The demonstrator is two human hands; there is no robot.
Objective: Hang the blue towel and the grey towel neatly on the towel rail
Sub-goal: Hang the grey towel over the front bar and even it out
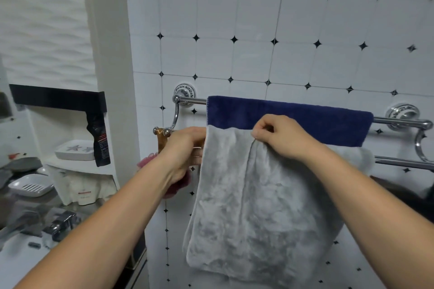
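Note:
The blue towel (293, 116) is draped flat over the upper bar of the chrome towel rail (191, 100) on the tiled wall. In front of it the grey towel (258, 213) hangs over the lower front bar (404, 162), with a vertical crease near its top. My left hand (185, 148) grips the grey towel's top left edge. My right hand (285, 135) pinches the grey towel's top edge at the crease, just below the blue towel's hem.
A pink bath sponge (178, 183) hangs behind my left wrist. To the left are a shelf with a star soap dish (75, 150), a black tube (99, 141), a white soap dish (31, 185) and a sink tap (63, 223).

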